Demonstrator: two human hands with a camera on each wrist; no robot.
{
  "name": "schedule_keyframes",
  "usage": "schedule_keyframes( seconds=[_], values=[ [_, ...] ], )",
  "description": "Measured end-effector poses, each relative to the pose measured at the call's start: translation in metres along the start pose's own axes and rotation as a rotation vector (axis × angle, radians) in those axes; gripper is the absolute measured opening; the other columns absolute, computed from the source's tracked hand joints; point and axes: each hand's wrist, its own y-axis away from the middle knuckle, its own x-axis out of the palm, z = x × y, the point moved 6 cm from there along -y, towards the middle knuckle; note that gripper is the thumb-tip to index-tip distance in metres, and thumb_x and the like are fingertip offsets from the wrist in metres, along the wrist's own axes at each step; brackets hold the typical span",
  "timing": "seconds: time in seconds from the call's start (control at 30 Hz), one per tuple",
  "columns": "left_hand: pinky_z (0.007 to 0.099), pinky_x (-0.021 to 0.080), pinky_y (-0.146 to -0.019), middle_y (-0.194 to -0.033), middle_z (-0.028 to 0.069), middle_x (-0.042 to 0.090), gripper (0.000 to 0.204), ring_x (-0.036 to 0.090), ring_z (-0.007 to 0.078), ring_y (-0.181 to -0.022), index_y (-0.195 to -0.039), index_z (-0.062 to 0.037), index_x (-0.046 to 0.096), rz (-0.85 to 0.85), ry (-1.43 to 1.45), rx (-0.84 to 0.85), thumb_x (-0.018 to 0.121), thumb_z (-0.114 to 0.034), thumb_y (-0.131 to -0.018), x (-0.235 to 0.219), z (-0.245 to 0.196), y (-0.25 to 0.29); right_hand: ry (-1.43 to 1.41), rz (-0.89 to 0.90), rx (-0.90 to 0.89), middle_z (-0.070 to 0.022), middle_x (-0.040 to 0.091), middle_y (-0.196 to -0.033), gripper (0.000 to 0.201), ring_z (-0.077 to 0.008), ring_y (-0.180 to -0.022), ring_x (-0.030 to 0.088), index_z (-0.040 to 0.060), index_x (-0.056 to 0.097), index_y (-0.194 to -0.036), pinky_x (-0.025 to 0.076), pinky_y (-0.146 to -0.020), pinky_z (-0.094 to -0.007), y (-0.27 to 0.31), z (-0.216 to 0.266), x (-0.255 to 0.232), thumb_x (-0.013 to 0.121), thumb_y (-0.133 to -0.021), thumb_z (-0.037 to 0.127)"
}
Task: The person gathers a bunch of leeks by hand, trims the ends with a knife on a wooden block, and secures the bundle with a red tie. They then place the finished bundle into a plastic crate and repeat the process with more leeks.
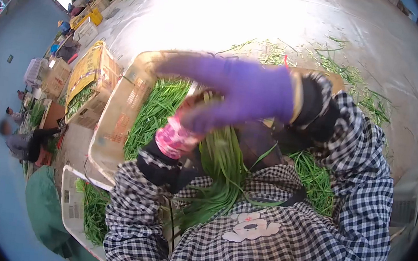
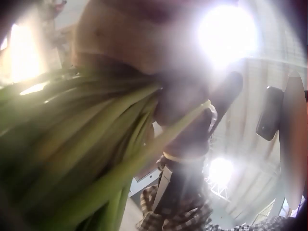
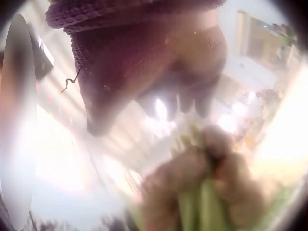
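I see a pale grey floor (image 1: 263, 18), shining hard under the light. Straight on it stands a plastic crate (image 1: 115, 120) filled with green stalks (image 1: 157, 109). Just beside it to the left sits a yellow cardboard box (image 1: 89, 73), and a second crate (image 1: 72, 208) of stalks lies nearer me. Loose green scraps (image 1: 358, 83) are scattered across the floor on the right.

right hand (image 1: 234, 89) motion-blurred (purple glove), left hand (image 1: 189, 123) partly hidden behind it

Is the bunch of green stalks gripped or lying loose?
Gripped: the left hand is curled round the bunch of green stalks, above the crate.
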Motion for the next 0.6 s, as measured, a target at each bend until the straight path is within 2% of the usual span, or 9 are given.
schedule_keyframes(
  seconds=[0.1, 0.17, 0.23, 0.27, 0.3, 0.37, 0.47, 0.53, 0.6],
  values=[
    [0.0312, 0.048, -0.081, -0.106, 0.0103, 0.059, 0.043, 0.059, 0.0182, -0.091, -0.121, -0.0022, 0.046, 0.051, -0.440, 0.201, 0.058, -0.022, -0.085, 0.037, -0.112, 0.018, -0.161, -0.373, -0.093, -0.0212, 0.055, -0.110, 0.087, -0.0186, -0.097, 0.059, 0.0095, 0.031, -0.136, 0.049, -0.082, -0.0278, -0.025, -0.013, -0.031, 0.071, -0.069, 0.048],
    [0.0319, 0.048, -0.081, -0.104, 0.0103, 0.060, 0.038, 0.060, 0.0188, -0.090, -0.115, -0.0025, 0.051, 0.036, -0.581, 0.342, 0.058, -0.023, -0.084, 0.048, -0.171, 0.024, -0.034, -0.179, -0.120, -0.0169, 0.056, -0.110, 0.077, -0.0186, -0.097, 0.058, 0.0088, 0.036, -0.132, 0.048, -0.083, -0.0292, -0.055, -0.070, 0.019, 0.073, -0.071, 0.038],
    [0.0326, 0.048, -0.080, -0.102, 0.0103, 0.062, 0.034, 0.061, 0.0193, -0.088, -0.110, -0.0029, 0.057, 0.010, -0.636, 0.516, 0.058, -0.025, -0.084, 0.045, -0.228, 0.041, -0.886, -0.089, 0.242, -0.0111, 0.057, -0.112, 0.055, -0.0216, -0.101, 0.058, 0.0076, 0.046, -0.122, 0.046, -0.088, -0.0362, -0.018, -0.044, 0.056, 0.071, -0.075, 0.021],
    [0.0312, 0.048, -0.078, -0.099, 0.0100, 0.063, 0.034, 0.061, 0.0185, -0.087, -0.108, -0.0029, 0.059, 0.028, -0.558, 0.659, 0.055, -0.028, -0.086, 0.040, -0.256, 0.054, -0.127, -0.048, -0.114, -0.0108, 0.061, -0.104, 0.050, -0.0235, -0.095, 0.060, 0.0092, 0.047, -0.121, 0.047, -0.083, -0.0365, -0.006, -0.074, 0.102, 0.067, -0.077, 0.026],
    [0.0305, 0.047, -0.076, -0.098, 0.0108, 0.064, 0.037, 0.061, 0.0185, -0.086, -0.107, -0.0023, 0.059, -0.104, -0.846, 0.789, 0.053, -0.033, -0.087, 0.027, -0.287, 0.065, -0.118, 0.248, 0.431, -0.0162, 0.063, -0.095, 0.045, -0.0283, -0.088, 0.062, 0.0088, 0.053, -0.116, 0.049, -0.077, -0.0371, 0.012, -0.068, 0.121, 0.061, -0.079, 0.035],
    [0.0301, 0.048, -0.081, -0.098, 0.0119, 0.063, 0.032, 0.060, 0.0206, -0.090, -0.106, -0.0012, 0.058, -0.433, -0.851, 0.781, 0.052, -0.027, -0.088, 0.040, -0.319, 0.090, 0.018, 0.487, 0.497, -0.0165, 0.065, -0.085, 0.046, -0.0340, -0.077, 0.062, 0.0068, 0.062, -0.101, 0.050, -0.068, -0.0389, 0.059, -0.114, 0.170, 0.062, -0.075, 0.045],
    [0.0336, 0.049, -0.086, -0.097, 0.0112, 0.063, 0.015, 0.060, 0.0213, -0.093, -0.095, -0.0026, 0.063, 0.008, -0.654, 0.780, 0.058, -0.013, -0.085, -0.043, -0.328, 0.082, 0.317, 1.099, 0.683, -0.0189, 0.062, -0.097, 0.054, -0.0340, -0.089, 0.060, 0.0059, 0.059, -0.108, 0.048, -0.074, -0.0397, 0.123, -0.137, 0.168, 0.057, -0.074, 0.048],
    [0.0324, 0.048, -0.089, -0.095, 0.0113, 0.063, 0.016, 0.060, 0.0223, -0.094, -0.097, -0.0020, 0.061, 0.088, -0.385, 0.633, 0.060, -0.012, -0.085, -0.037, -0.299, 0.082, 0.233, 0.750, 0.781, -0.0189, 0.061, -0.106, 0.057, -0.0311, -0.099, 0.058, 0.0062, 0.055, -0.117, 0.047, -0.083, -0.0373, 0.108, -0.124, 0.125, 0.057, -0.076, 0.046],
    [0.0296, 0.046, -0.087, -0.106, 0.0141, 0.059, 0.036, 0.057, 0.0253, -0.102, -0.115, -0.0023, 0.051, -0.720, -0.789, 0.698, 0.055, 0.001, -0.080, -0.058, -0.319, 0.114, 0.036, 0.450, 0.712, -0.0173, 0.060, -0.111, 0.059, -0.0283, -0.103, 0.058, 0.0064, 0.049, -0.125, 0.045, -0.089, -0.0344, 0.087, -0.114, 0.097, 0.058, -0.078, 0.041]
  ],
)
